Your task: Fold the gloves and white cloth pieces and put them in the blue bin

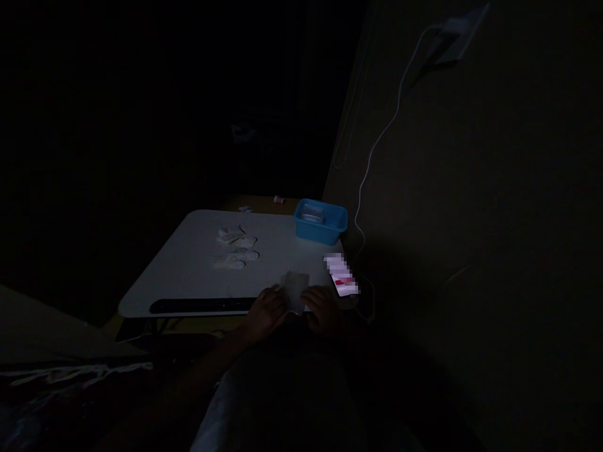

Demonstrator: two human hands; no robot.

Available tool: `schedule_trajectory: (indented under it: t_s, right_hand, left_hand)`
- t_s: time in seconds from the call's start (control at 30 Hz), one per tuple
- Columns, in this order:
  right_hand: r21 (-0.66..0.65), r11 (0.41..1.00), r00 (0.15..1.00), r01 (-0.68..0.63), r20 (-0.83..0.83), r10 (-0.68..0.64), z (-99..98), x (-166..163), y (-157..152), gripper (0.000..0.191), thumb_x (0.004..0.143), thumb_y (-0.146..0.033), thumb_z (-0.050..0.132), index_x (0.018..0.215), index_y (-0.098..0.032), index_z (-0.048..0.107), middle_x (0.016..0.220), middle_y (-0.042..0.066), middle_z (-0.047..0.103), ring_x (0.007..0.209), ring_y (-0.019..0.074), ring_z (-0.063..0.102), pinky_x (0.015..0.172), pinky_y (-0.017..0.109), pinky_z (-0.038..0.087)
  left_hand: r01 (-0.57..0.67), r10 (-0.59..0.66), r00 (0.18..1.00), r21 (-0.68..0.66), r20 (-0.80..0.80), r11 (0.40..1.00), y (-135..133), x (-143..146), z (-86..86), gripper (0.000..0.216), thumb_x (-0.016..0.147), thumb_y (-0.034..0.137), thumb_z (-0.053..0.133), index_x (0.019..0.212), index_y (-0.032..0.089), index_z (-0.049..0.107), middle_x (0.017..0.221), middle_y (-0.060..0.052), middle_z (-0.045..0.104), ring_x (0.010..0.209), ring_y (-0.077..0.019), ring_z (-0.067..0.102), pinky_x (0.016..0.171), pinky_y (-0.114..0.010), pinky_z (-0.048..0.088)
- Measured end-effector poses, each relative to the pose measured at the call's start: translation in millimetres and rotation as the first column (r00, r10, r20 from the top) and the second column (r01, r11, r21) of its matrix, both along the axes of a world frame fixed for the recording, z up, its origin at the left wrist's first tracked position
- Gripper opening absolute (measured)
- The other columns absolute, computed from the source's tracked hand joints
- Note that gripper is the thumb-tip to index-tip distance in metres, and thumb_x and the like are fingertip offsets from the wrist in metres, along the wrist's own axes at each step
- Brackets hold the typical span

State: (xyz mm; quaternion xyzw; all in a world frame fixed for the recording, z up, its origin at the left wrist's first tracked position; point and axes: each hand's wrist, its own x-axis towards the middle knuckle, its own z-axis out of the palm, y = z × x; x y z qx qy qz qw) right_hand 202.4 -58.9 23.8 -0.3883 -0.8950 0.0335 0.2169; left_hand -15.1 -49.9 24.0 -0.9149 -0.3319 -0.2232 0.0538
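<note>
In the dim light, a pale, thin, soft-looking piece [296, 290] is held up near the front edge of the white table [174, 270]. Whether it is cloth or a small bag I cannot tell. My left hand [267, 312] grips its left side with curled fingers. On the opposite side, the fingers of my right hand [321, 307] close on its edge. Several crumpled white pieces [238, 242] lie further left on the tabletop; their kind is too dark to make out.
A blue plastic basket [318, 233] with a clear container [313, 214] inside stands at the back right corner. A lit phone [342, 276] lies at the right edge. From a wall socket [459, 34] a white cable [377, 141] hangs beside the table. Behind lies a small pinkish-white object [278, 200].
</note>
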Motion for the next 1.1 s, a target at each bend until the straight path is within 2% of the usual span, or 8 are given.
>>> schedule_trajectory:
  t_s: [0.13, 0.23, 0.33, 0.4, 0.57, 0.67, 1.0, 1.1]
  right_hand:
    - [0.024, 0.998, 0.994, 0.051, -0.096, -0.049, -6.2, -9, 2, 0.032, 0.073, -0.018, 0.048, 0.103, -0.017, 0.058, 0.107, 0.009, 0.058, 0.101, 0.0217, 0.046, 0.091, 0.041, 0.034]
    - [0.035, 0.996, 0.976, 0.086, -0.202, -0.077, -8.9, -15, 5, 0.021, 0.075, -0.014, 0.048, 0.089, -0.018, 0.063, 0.094, 0.007, 0.063, 0.092, 0.0196, 0.051, 0.085, 0.038, 0.039]
    - [0.013, 0.993, 0.945, 0.119, -0.307, -0.109, -12.3, -18, 7, 0.022, 0.077, -0.012, 0.046, 0.088, -0.021, 0.064, 0.093, 0.006, 0.064, 0.09, 0.0179, 0.053, 0.081, 0.035, 0.043]
    - [-0.012, 0.99, 0.927, 0.138, -0.35, -0.134, -15.5, -17, 8, 0.024, 0.078, -0.012, 0.045, 0.089, -0.022, 0.064, 0.094, 0.005, 0.064, 0.091, 0.0173, 0.055, 0.081, 0.035, 0.045]
    - [-0.121, 0.982, 0.895, 0.145, -0.407, -0.183, -21.3, -17, 12, 0.027, 0.076, -0.012, 0.045, 0.091, -0.022, 0.065, 0.095, 0.005, 0.066, 0.092, 0.0168, 0.058, 0.084, 0.035, 0.045]
    - [-0.179, 0.973, 0.866, 0.145, -0.453, -0.213, -21.8, -18, 13, 0.028, 0.076, -0.013, 0.044, 0.092, -0.021, 0.065, 0.093, 0.005, 0.067, 0.09, 0.0164, 0.059, 0.084, 0.034, 0.046]
    - [-0.257, 0.945, 0.848, 0.203, -0.437, -0.301, -21.5, -16, 23, 0.023, 0.069, -0.01, 0.047, 0.08, -0.019, 0.065, 0.084, 0.005, 0.066, 0.082, 0.0168, 0.058, 0.078, 0.031, 0.045]
    - [-0.311, 0.912, 0.839, 0.268, -0.39, -0.38, -19.8, -19, 26, 0.02, 0.07, -0.011, 0.046, 0.076, -0.018, 0.064, 0.078, 0.004, 0.064, 0.075, 0.0159, 0.057, 0.071, 0.029, 0.045]
  left_hand:
    - [0.044, -0.046, 0.995, 0.024, 0.089, 0.999, -2, 3, 6.5, 0.024, 0.086, 0.023, 0.039, 0.088, 0.018, 0.063, 0.09, -0.006, 0.065, 0.093, -0.0184, 0.054, 0.088, -0.038, 0.039]
    - [0.068, -0.066, 0.988, -0.008, 0.138, 0.998, -2, 2, 7.3, 0.022, 0.084, 0.029, 0.044, 0.093, 0.018, 0.061, 0.09, -0.006, 0.065, 0.092, -0.0186, 0.055, 0.087, -0.037, 0.04]
    - [0.016, -0.007, 0.991, -0.067, 0.133, 0.998, 2, 1, 2.7, 0.038, 0.08, 0.038, 0.05, 0.109, 0.015, 0.054, 0.105, -0.01, 0.062, 0.102, -0.0227, 0.051, 0.088, -0.04, 0.038]
    - [-0.041, 0.053, 0.991, -0.101, 0.122, 0.994, 7, 0, -2.3, 0.04, 0.08, 0.035, 0.049, 0.114, 0.014, 0.052, 0.11, -0.012, 0.06, 0.105, -0.0235, 0.05, 0.088, -0.041, 0.038]
    - [-0.088, 0.112, 0.983, -0.164, 0.147, 0.983, 18, 0, -10.6, 0.023, 0.081, 0.021, 0.045, 0.097, 0.019, 0.061, 0.102, -0.007, 0.064, 0.101, -0.0207, 0.052, 0.088, -0.039, 0.038]
    - [-0.08, 0.112, 0.979, -0.191, 0.167, 0.978, 22, 2, -9.9, 0.022, 0.079, 0.02, 0.047, 0.097, 0.019, 0.062, 0.099, -0.006, 0.065, 0.099, -0.0205, 0.053, 0.085, -0.037, 0.04]
    - [-0.097, 0.17, 0.954, -0.281, 0.246, 0.955, 28, 2, -14.7, 0.02, 0.077, 0.02, 0.05, 0.092, 0.019, 0.063, 0.094, -0.005, 0.065, 0.091, -0.0194, 0.055, 0.081, -0.035, 0.042]
    - [-0.12, 0.212, 0.935, -0.31, 0.283, 0.943, 30, 3, -15.1, 0.016, 0.078, 0.023, 0.05, 0.085, 0.018, 0.064, 0.088, -0.006, 0.065, 0.084, -0.0183, 0.056, 0.077, -0.033, 0.043]
